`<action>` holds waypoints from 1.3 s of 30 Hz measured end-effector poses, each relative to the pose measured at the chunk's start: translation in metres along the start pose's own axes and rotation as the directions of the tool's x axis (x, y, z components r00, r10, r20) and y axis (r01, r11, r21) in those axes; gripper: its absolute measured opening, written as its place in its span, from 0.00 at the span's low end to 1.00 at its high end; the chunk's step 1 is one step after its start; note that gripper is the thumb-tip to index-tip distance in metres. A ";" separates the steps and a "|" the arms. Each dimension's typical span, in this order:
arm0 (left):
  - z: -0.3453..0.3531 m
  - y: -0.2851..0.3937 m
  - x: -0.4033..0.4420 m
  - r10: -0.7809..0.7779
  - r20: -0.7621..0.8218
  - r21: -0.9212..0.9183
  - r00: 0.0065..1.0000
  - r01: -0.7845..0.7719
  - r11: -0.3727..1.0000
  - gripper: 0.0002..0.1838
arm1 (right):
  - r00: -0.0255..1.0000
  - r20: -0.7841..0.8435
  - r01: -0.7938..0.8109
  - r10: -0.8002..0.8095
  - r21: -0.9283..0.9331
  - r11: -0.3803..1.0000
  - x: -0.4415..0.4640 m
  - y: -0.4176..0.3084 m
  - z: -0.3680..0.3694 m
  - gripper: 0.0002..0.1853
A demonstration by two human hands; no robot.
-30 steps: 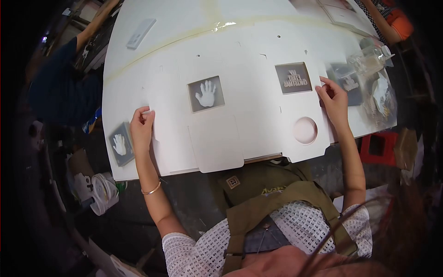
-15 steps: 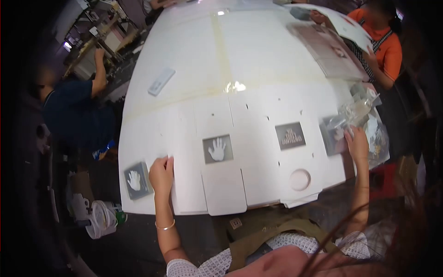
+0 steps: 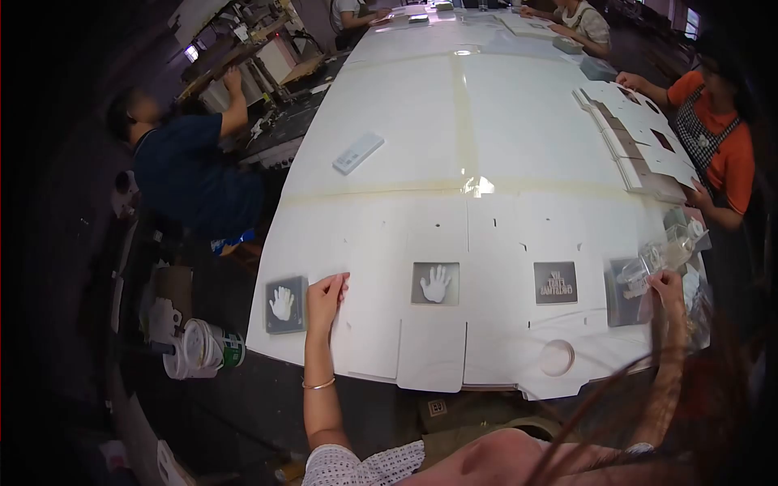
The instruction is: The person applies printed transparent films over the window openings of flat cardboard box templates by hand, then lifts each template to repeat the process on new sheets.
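A white die-cut cardboard sheet (image 3: 494, 340) lies flat before me, with slots, flaps and a round cutout. One dark square on it bears a white handprint (image 3: 436, 283); another dark square (image 3: 555, 283) bears lettering. My left hand (image 3: 326, 298) is closed over the sheet's left part, fingertips pressed together; anything in them is too small to make out. To its left sits a stack of dark handprint cards (image 3: 286, 304). My right hand (image 3: 669, 293) pinches a clear plastic bag (image 3: 658, 257) beside a second stack of dark cards (image 3: 622, 301).
A pale flat box (image 3: 358, 154) lies farther up the white table (image 3: 389, 113). At right, a person in orange handles cut cardboard sheets (image 3: 640, 138). A person in dark blue works at left, near a white bucket (image 3: 207, 348). More people are at the far end.
My view has tilted up and turned, so the table's far end shows. The person in orange has lowered the cardboard sheet. My hands stay near the same places.
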State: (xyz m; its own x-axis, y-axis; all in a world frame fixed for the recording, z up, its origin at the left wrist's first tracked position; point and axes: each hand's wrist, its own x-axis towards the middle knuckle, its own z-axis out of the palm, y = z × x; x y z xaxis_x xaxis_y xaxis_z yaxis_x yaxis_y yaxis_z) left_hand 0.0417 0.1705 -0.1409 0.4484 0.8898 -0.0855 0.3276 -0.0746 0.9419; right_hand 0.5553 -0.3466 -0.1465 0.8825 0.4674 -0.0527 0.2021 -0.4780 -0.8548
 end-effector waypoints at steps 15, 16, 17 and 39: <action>-0.002 -0.005 -0.002 -0.082 -0.002 -0.017 0.997 0.082 0.997 0.13 | 0.945 -0.312 0.140 -0.101 0.106 0.984 -0.086 -0.146 0.025 0.08; -0.002 -0.002 -0.002 -0.069 -0.018 -0.034 0.997 0.069 0.997 0.13 | 0.971 -0.230 0.106 -0.063 0.181 0.978 -0.086 -0.148 0.037 0.08; -0.002 -0.003 -0.001 -0.055 -0.036 -0.048 0.998 0.053 0.997 0.13 | 0.989 -0.146 0.067 -0.029 0.259 0.964 -0.085 -0.146 0.052 0.08; -0.001 -0.014 0.001 -0.061 -0.081 -0.113 0.995 0.051 0.992 0.13 | 0.982 0.181 -0.123 0.046 0.444 0.888 -0.062 -0.119 0.156 0.05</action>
State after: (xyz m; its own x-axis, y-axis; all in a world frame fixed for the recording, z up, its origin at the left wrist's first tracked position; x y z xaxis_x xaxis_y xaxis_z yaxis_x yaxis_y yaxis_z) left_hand 0.0373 0.1726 -0.1537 0.3593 0.9260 -0.1160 0.2544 0.0224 0.9668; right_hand 0.4098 -0.2027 -0.1219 0.7994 0.5718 -0.1846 -0.1178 -0.1521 -0.9813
